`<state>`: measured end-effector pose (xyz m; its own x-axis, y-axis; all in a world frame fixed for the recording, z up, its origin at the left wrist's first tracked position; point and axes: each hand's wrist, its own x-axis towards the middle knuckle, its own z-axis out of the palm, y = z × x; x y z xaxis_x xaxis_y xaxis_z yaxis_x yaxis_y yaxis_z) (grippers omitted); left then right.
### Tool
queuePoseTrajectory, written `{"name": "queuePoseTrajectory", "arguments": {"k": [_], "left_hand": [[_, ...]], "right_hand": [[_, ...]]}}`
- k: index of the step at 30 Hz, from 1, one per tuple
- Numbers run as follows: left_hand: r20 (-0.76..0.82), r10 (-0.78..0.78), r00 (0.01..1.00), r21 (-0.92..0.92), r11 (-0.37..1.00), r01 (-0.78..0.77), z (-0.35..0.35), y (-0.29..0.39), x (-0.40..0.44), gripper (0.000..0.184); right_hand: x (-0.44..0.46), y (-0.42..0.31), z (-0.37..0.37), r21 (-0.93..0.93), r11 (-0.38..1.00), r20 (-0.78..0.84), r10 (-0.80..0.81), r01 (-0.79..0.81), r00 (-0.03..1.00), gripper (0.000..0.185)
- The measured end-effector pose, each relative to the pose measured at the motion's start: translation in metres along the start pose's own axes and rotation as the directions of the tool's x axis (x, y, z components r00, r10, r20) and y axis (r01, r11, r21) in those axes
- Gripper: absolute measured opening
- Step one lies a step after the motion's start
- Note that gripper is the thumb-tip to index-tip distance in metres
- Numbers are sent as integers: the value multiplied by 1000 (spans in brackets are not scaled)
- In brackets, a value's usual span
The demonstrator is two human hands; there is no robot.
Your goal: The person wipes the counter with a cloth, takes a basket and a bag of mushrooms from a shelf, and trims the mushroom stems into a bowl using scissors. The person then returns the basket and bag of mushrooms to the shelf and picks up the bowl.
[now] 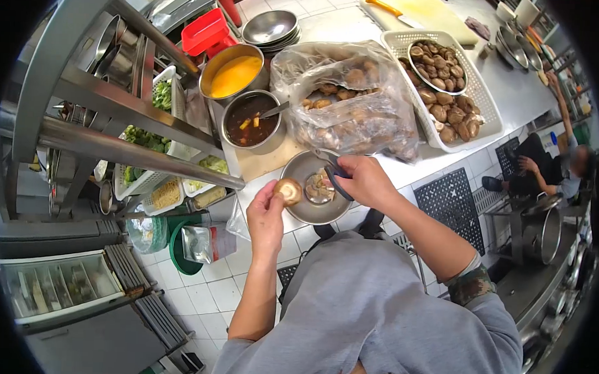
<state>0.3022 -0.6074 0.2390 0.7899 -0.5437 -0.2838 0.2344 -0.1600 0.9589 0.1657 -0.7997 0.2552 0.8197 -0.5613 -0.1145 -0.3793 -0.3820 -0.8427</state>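
My left hand (267, 215) holds a brown mushroom (288, 191) with its pale underside turned up, at the left rim of a steel bowl (297, 210). Scissors with dark handles (339, 182) are in my right hand (362, 180), over the bowl's right side, their blades pointing up and left. Pale cut pieces (320, 188) lie in the bowl. Beyond the bowl, an open clear plastic bag (387, 121) is full of mushrooms. To its right, a white basket (489, 131) holds more mushrooms and a smaller round container (415, 47) of them.
Left of the bag stand a pot of dark liquid (252, 121) with a spoon and a pot of yellow liquid (233, 76). Metal shelf rails (136, 148) run along the left. A knife (394, 13) lies on a cutting board (444, 20). Another person (567, 170) is at the far right.
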Motion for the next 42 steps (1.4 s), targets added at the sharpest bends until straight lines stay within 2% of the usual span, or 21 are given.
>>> {"name": "queuePoseTrajectory", "arguments": {"k": [1, 2, 5, 7, 8, 11, 12, 15, 19, 21, 26, 29, 30, 33, 34, 37, 38, 41, 42], "left_hand": [[-32, -8, 999, -99, 995, 4, -2, 2, 3, 37], [-51, -11, 999, -128, 992, 4, -3, 7, 5, 38], [-88, 39, 995, -158, 986, -53, 17, 34, 8, 38], [-27, 105, 994, -162, 981, -108, 40, 44, 14, 39], [16, 135, 991, -163, 978, -131, 55, 50, 16, 39], [157, 162, 974, -114, 983, -146, 94, 64, 16, 40], [198, 165, 966, -84, 985, -151, 106, 65, 15, 40], [310, 172, 935, -83, 985, -154, 144, 69, 16, 40], [461, 161, 873, -49, 987, -155, 193, 76, 20, 40], [527, 157, 835, -43, 987, -158, 218, 78, 28, 39], [610, 133, 781, -34, 989, -141, 278, 83, 33, 39], [653, 48, 756, -21, 999, -46, 305, 77, 39, 37], [662, 9, 750, -16, 1000, 3, 314, 71, 43, 37], [658, -60, 750, 99, 995, -7, 329, 62, 66, 41], [653, -31, 757, 81, 996, -29, 337, 65, 75, 40], [605, 15, 796, 169, 975, -147, 360, 66, 97, 37], [585, 14, 811, 222, 959, -176, 369, 67, 101, 35], [682, -26, 731, 161, 980, -116, 378, 77, 85, 35], [711, -51, 701, 158, 983, -89, 379, 80, 77, 35]], "right_hand": [[0, -6, -9, -195, 980, 5, -44, 44, 999, 35], [-4, -8, -13, -171, 984, 20, -39, 42, 999, 42], [-26, -3, -34, 71, 977, 356, 163, -201, 920, 50], [-40, 9, -38, 103, 977, 448, 123, -188, 886, 59], [-43, 13, -44, 115, 963, 492, 157, -243, 856, 62], [-44, 26, -60, 112, 948, 437, 222, -298, 871, 60], [-45, 30, -68, 161, 933, 423, 229, -321, 877, 61], [-52, 35, -98, 224, 923, 348, 225, -314, 910, 61], [-62, 57, -142, 201, 927, 290, 252, -316, 923, 63], [-68, 65, -160, 272, 911, 222, 253, -309, 942, 56], [-81, 97, -188, 384, 874, 54, 302, -299, 952, 40], [-91, 108, -203, 519, 773, 67, 389, -365, 919, 44], [-95, 114, -208, 511, 787, 33, 385, -346, 922, 43], [-109, 139, -229, 558, 734, 100, 403, -387, 910, 37], [-109, 146, -232, 618, 669, 100, 454, -413, 885, 37], [-98, 155, -245, 577, 739, -1, 429, -349, 904, 38], [-89, 155, -247, 410, 849, -122, 413, -333, 903, 39], [-53, 143, -258, 334, 932, -473, 294, -140, 831, 36], [-38, 148, -260, 385, 917, -464, 288, -102, 838, 35]]}}
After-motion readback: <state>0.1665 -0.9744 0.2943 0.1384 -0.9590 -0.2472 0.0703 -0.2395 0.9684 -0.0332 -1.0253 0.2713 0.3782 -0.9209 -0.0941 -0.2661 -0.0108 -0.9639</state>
